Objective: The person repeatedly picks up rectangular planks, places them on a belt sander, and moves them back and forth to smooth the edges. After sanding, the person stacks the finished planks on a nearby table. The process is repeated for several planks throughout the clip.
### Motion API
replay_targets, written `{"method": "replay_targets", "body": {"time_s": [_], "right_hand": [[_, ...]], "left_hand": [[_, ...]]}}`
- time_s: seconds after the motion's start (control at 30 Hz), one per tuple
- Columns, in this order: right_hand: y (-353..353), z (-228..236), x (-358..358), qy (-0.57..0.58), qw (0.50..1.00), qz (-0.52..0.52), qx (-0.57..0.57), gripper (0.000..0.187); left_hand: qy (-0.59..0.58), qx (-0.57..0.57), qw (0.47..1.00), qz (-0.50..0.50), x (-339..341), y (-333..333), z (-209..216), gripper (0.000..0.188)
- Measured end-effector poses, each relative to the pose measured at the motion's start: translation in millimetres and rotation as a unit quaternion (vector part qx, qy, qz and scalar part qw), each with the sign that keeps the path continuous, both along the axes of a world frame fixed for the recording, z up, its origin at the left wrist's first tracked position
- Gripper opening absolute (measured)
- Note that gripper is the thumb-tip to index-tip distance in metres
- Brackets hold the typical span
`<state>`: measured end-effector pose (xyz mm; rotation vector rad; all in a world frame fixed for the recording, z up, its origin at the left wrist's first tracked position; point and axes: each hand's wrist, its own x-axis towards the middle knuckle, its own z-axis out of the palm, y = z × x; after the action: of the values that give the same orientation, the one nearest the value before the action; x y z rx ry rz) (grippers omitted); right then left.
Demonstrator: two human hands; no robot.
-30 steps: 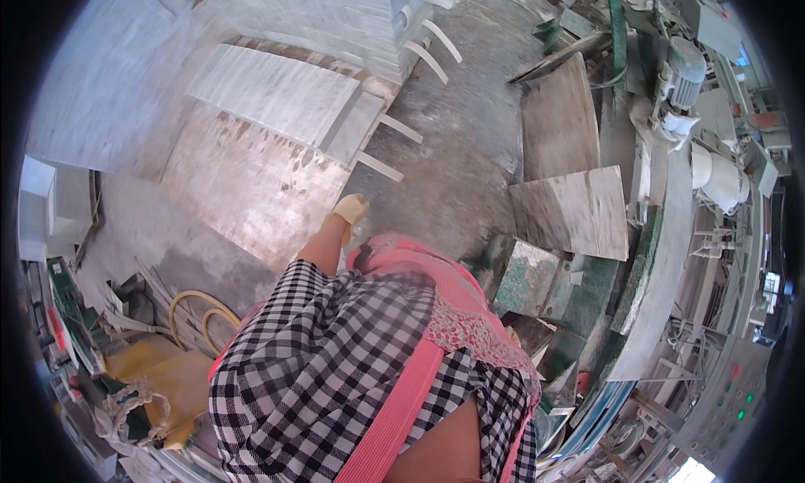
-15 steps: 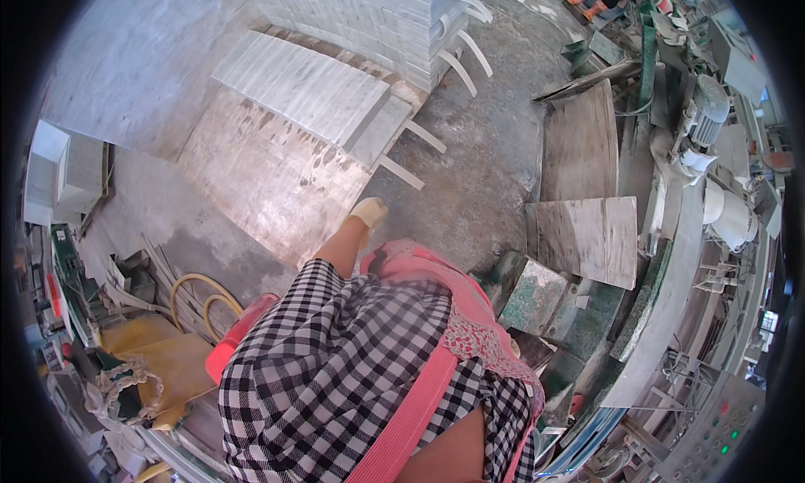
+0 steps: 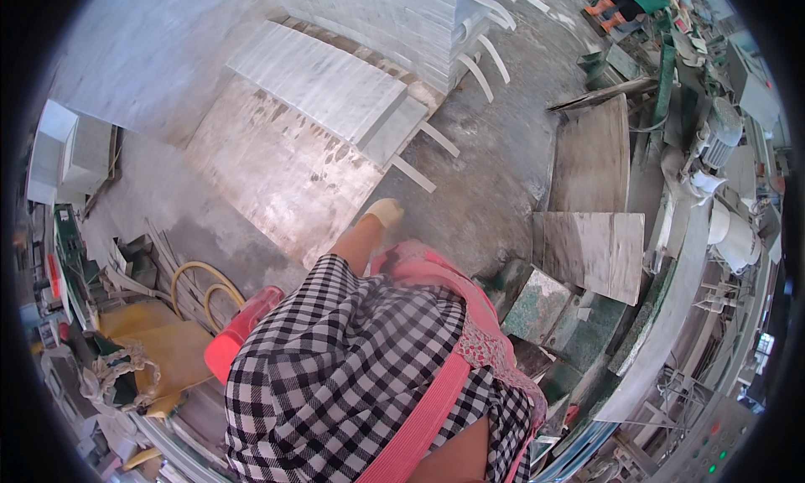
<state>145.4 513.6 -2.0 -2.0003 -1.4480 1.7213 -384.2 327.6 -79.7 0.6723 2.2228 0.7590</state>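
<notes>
My left hand (image 3: 386,212), in a cream-coloured glove, reaches forward from a black-and-white checked sleeve (image 3: 327,290). Its fingers are foreshortened, so whether they are open or closed does not show, and I see nothing sticking out of them. Close by it is the near corner of a pale, damp-stained slab surface (image 3: 277,164). On that surface lies a low stack of grey-white marble slabs (image 3: 319,76), with white strips (image 3: 413,173) poking out at its right end. My right hand is out of the picture. A pink apron (image 3: 444,273) hangs over my front.
A tall block of stacked slabs (image 3: 369,22) stands beyond. To the right are wooden boards (image 3: 591,252), green metal machinery (image 3: 537,307) and a motor (image 3: 721,135). A yellow hose (image 3: 201,269) and a red object (image 3: 225,357) lie at left. Another person's orange boots (image 3: 608,13) show far right.
The view has shifted a little, so most of the scene sits slightly farther right. My gloved hand stays near the same corner of the slab surface.
</notes>
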Motion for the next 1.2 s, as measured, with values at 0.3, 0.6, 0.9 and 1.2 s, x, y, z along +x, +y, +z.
{"method": "replay_targets", "body": {"time_s": [0.3,0.6,0.9,1.2], "right_hand": [[-14.1,65.4,-56.8,0.000,1.000,0.004,-0.016,0.035],[-15.6,50.8,-47.3,-0.047,0.996,0.069,0.025,0.044],[-67.5,42.7,-61.3,-0.122,0.967,0.052,0.216,0.041],[-180.9,31.4,-17.4,-0.282,0.957,-0.065,0.019,0.047]], "left_hand": [[-0.010,0.012,1.000,0.001,-3.9,-3.3,-2.1,0.042],[-0.055,0.011,0.993,-0.100,-26.5,-25.6,-46.6,0.038],[0.012,0.110,0.933,-0.342,-84.1,-32.6,-83.8,0.010],[-0.318,-0.032,0.926,-0.202,-79.4,84.4,-48.7,0.024]]}}
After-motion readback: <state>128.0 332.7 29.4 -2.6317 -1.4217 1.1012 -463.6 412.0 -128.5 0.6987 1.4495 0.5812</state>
